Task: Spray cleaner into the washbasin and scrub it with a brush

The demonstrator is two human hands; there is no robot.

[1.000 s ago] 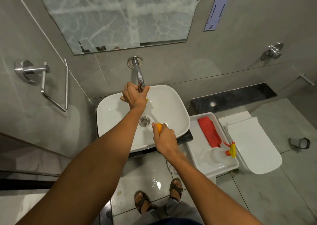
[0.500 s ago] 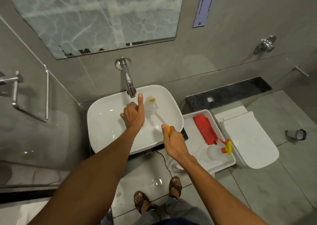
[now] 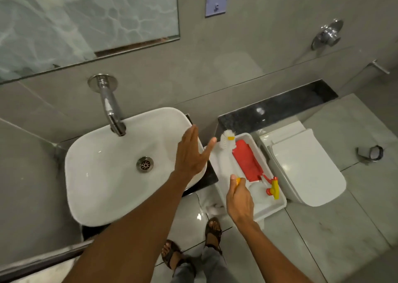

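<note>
The brush is held over the white tray, at about three o'clock from the washbasin; its bristle head points to twelve o'clock and its orange handle end is enclosed in the grip of the right hand. The left hand is spread flat with the grip open and empty, above the basin's right rim. In the tray, a red cloth is seen just beside the brush, and the spray bottle with its red and yellow nozzle lies at five o'clock from the cloth. The drain is seen in the basin's middle, with the tap at twelve o'clock. A closed toilet stands at three o'clock from the tray.
</note>
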